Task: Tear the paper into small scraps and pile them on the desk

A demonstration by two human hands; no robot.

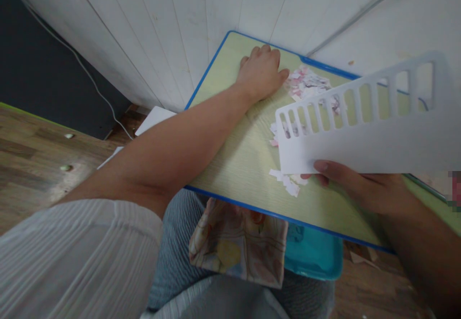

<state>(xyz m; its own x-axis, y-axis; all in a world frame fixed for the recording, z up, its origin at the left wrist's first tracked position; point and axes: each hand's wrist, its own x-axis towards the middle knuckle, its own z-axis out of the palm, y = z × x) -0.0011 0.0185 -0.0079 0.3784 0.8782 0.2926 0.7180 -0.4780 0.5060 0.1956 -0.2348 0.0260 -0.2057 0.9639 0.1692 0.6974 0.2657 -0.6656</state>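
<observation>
My left hand (261, 72) rests on the far left part of a pale green, blue-edged tabletop (234, 160). Its fingers bend a little and its thumb sticks out toward a pile of torn paper scraps (309, 82), with nothing visible in the hand. From below, my right hand (345, 179) grips a white plastic panel (334, 148) by its lower edge, thumb on the near face. Slots of growing height run along the panel, which is held tilted above the table and hides part of the scraps. Beneath its left corner lie more white scraps (288, 183).
A white plank wall (190, 26) borders the table's far side. Under the near edge are a patterned cloth (245, 247) on my lap and a turquoise plastic tray (317, 254). At left stand a dark panel (46, 55) and a hanging cable (90, 79) above the wooden floor (25, 141).
</observation>
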